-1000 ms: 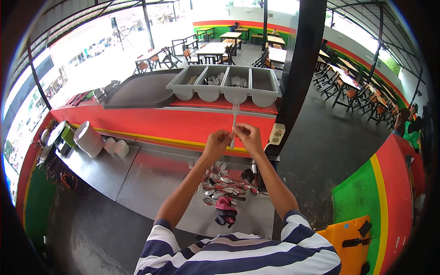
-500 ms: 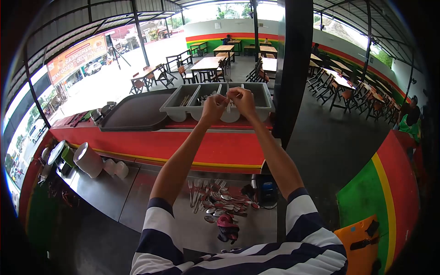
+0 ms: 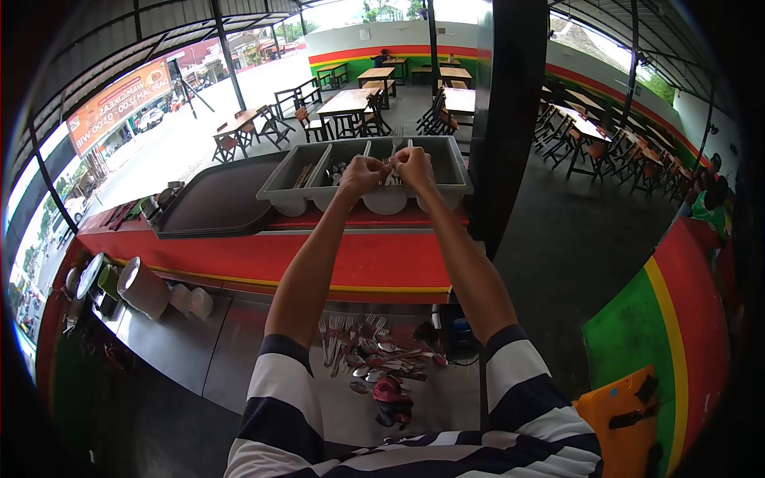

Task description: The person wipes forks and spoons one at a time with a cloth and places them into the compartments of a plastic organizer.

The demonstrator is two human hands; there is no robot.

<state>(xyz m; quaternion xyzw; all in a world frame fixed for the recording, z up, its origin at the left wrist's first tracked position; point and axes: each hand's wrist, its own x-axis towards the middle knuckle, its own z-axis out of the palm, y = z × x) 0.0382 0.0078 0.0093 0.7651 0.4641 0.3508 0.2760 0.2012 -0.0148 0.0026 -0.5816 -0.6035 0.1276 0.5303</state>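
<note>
A metal fork [image 3: 398,134] stands upright, tines up, above the grey cutlery tray [image 3: 275,193]. My right hand [image 3: 414,167] is closed in a pinch around it. My left hand [image 3: 363,174] is pinched too, its fingertips meeting the fork's lower part beside the right hand; the exact grip is partly hidden by the fingers. Some cutlery lies in the tray's compartments, including spoons [image 3: 338,170] in one and thin light-coloured pieces [image 3: 304,176] in the left one. Below, on the metal counter, is a pile of loose forks and spoons [image 3: 382,350].
Dark serving trays [image 3: 215,195] are stacked left of the cutlery tray on the red ledge [image 3: 319,259]. A red and black cloth-like bundle [image 3: 390,398] lies by the pile. White containers [image 3: 143,287] stand at left. A black post [image 3: 514,119] rises on the right.
The view has shifted slightly, so the tray and ledge appear further left. Both hands remain together at the fork, which is still upright over the tray.
</note>
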